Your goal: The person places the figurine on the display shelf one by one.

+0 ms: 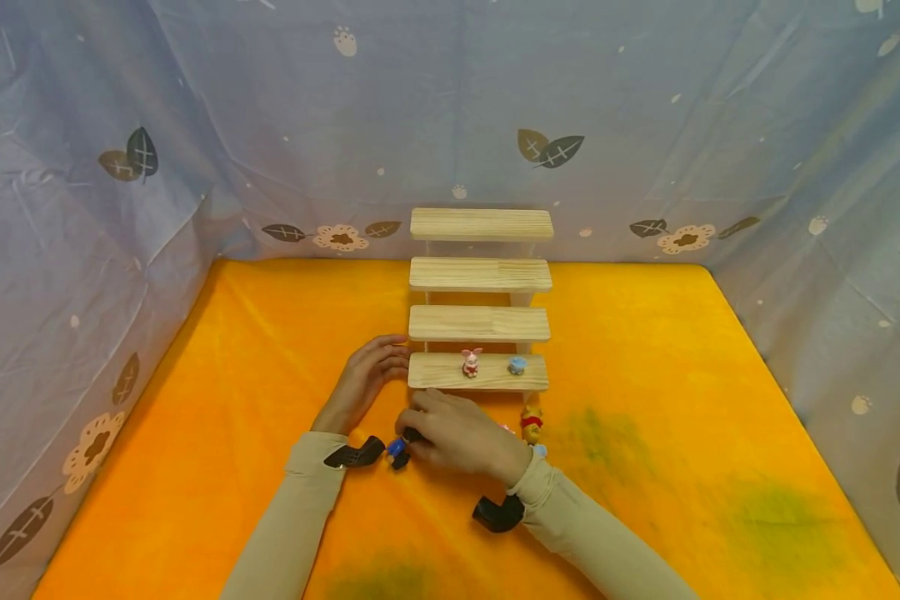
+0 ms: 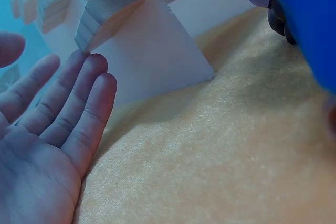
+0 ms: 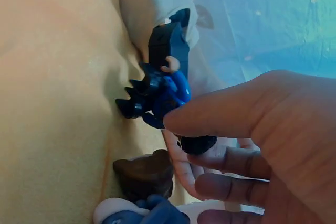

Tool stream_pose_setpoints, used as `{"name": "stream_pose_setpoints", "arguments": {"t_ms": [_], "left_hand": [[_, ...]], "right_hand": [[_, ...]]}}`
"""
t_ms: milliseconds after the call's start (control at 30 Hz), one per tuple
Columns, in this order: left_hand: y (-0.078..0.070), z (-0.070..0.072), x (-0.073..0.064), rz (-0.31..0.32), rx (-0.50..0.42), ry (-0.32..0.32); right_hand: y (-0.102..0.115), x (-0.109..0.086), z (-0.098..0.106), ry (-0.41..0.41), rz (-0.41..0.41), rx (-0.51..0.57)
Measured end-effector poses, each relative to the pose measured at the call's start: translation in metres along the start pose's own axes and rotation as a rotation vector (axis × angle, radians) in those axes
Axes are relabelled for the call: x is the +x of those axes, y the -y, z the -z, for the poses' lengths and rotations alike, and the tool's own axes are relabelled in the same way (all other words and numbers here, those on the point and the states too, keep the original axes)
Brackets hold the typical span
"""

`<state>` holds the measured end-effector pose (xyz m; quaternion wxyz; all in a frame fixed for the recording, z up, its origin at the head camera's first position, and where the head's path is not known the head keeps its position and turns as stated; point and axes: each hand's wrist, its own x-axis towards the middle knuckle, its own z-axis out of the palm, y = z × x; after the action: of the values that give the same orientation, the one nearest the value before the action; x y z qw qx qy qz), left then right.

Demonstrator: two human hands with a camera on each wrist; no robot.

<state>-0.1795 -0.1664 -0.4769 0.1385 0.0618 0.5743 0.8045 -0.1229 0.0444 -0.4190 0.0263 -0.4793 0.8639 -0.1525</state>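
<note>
Beige sleeves [image 1: 607, 533] enter the head view from five and seven o'clock, a dark band at each wrist. At six o'clock from the centre, the right hand [image 1: 461, 433] has its grip on a blue-and-black figurine [image 1: 397, 450], which shows between eight and nine o'clock of that hand. Towards eight o'clock from the centre, the left hand [image 1: 367, 375] lies beside the left end of the lowest step of a wooden stepped shelf [image 1: 480, 275]. This step carries a pink pig figurine [image 1: 471, 364], with a small light-blue piece [image 1: 517, 365] at three o'clock of it. About three o'clock from the right hand, a yellow bear figurine [image 1: 532, 425] in red lies on the orange-covered surface [image 1: 645, 358]. From the left wrist, a blurred blue shape [image 2: 310, 24] fills two o'clock; between eight and nine, the left hand's grip is spread, palm showing and fingers stretched to the shelf's corner at eleven. From the right wrist, thumb and forefinger pinch the figurine at the centre, its black feet pointing towards nine; whether they touch the cloth I cannot tell. Between six and seven o'clock sits a brown object [image 3: 144, 174], partly cut-off grey-blue figure [image 3: 139, 212] below it.
</note>
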Motion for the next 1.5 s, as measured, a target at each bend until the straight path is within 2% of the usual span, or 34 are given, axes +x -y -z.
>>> {"name": "stream_pose_setpoints", "arguments": {"t_ms": [367, 967, 1167, 1367, 1500], "left_hand": [[0.001, 0.001, 0.0, 0.0, 0.006, 0.003], [0.002, 0.002, 0.0, 0.007, 0.015, -0.008], [0.001, 0.001, 0.001, 0.014, 0.024, -0.018], [0.001, 0.001, 0.001, 0.017, 0.028, -0.017], [0.0, 0.0, 0.001, 0.013, 0.025, -0.016]], "right_hand": [[0.003, 0.001, 0.007, 0.029, 0.001, 0.076], [0.002, -0.007, 0.035, -0.015, -0.014, 0.201], [-0.004, -0.009, 0.044, -0.013, -0.057, 0.258], [-0.008, -0.01, 0.048, -0.058, -0.09, 0.307], [-0.012, -0.011, 0.051, -0.126, -0.073, 0.272]]}}
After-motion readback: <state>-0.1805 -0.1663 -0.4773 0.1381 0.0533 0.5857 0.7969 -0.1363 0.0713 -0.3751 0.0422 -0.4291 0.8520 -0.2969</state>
